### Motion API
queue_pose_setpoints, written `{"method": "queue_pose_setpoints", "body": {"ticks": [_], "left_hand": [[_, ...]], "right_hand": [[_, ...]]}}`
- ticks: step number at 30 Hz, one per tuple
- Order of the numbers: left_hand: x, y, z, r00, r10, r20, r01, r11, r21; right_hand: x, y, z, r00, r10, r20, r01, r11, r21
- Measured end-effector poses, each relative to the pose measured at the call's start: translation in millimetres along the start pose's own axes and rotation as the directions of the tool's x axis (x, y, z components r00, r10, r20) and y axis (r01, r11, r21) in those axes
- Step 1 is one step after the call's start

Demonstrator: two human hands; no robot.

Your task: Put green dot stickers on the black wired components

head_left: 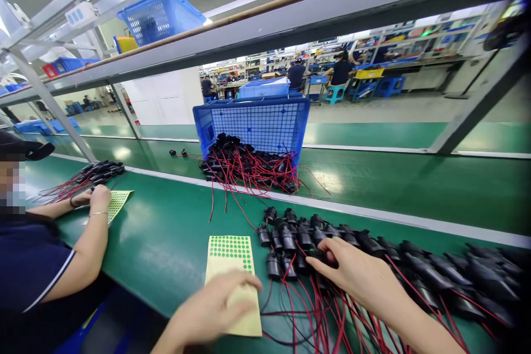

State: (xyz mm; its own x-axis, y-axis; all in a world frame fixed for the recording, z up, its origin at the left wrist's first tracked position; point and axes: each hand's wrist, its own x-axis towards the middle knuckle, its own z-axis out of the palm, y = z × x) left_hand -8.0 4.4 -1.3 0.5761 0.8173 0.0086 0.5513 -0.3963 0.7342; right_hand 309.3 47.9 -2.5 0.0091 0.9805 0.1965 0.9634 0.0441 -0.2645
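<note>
My left hand [211,310], smeared by motion, hovers over the lower part of a pale yellow sticker sheet [215,265]. Its thumb and fingers look apart, and I see nothing between them. Round green stickers fill the sheet's top and right side; part of its lower area is hidden by the hand. My right hand [357,271] is curled over the rows of black cylindrical parts [286,238], thumb and forefinger closed around one of them. Its fingertips are partly hidden. Red and black wires [298,310] trail from these parts toward me.
A tipped blue crate [253,105] spills more wired black parts onto the green bench [166,215]. At left, a co-worker's hands [97,199] hold another sticker sheet [119,202] beside a pile of parts [99,171]. A shelf rail [249,19] crosses overhead, carrying a blue basket [160,14].
</note>
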Motion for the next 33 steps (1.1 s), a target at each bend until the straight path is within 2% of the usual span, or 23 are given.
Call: {"method": "queue_pose_setpoints", "body": {"ticks": [2, 4, 7, 10, 15, 18, 20, 22, 26, 33], "left_hand": [[29, -25, -21.3, 0.988, -0.116, -0.105, 0.123, 0.991, 0.061], [55, -46, -34.9, 0.965, -0.204, -0.163, 0.222, 0.969, 0.105], [77, -64, -40.9, 0.949, -0.267, -0.167, 0.285, 0.954, 0.093], [83, -68, -40.4, 0.942, -0.313, -0.124, 0.316, 0.949, 0.005], [80, -52, -44.2, 0.944, -0.328, 0.038, 0.322, 0.887, -0.33], [73, -33, -45.6, 0.95, -0.262, 0.172, 0.313, 0.768, -0.558], [69, -20, -45.1, 0.948, -0.235, 0.214, 0.318, 0.678, -0.663], [66, -9, -43.8, 0.946, -0.225, 0.235, 0.325, 0.599, -0.732], [64, 5, -40.3, 0.94, -0.214, 0.266, 0.339, 0.49, -0.803], [60, 16, -36.3, 0.936, -0.219, 0.276, 0.345, 0.412, -0.843]], "right_hand": [[-1, 3, 2, 0.998, -0.027, -0.051, 0.024, 0.998, -0.056], [0, 7, 3, 0.992, -0.065, -0.104, 0.054, 0.992, -0.11], [3, 11, 1, 0.975, -0.135, -0.178, 0.103, 0.978, -0.18], [8, 8, -5, 0.943, -0.217, -0.253, 0.167, 0.965, -0.203], [5, -25, -13, 0.853, -0.434, -0.289, 0.427, 0.9, -0.09], [-6, -52, -14, 0.781, -0.546, -0.303, 0.577, 0.816, 0.016], [-13, -66, -13, 0.736, -0.588, -0.336, 0.641, 0.764, 0.067], [-18, -76, -11, 0.704, -0.601, -0.379, 0.676, 0.73, 0.099], [-24, -83, -9, 0.673, -0.588, -0.449, 0.696, 0.709, 0.116], [-30, -86, -14, 0.608, -0.604, -0.515, 0.731, 0.679, 0.067]]}}
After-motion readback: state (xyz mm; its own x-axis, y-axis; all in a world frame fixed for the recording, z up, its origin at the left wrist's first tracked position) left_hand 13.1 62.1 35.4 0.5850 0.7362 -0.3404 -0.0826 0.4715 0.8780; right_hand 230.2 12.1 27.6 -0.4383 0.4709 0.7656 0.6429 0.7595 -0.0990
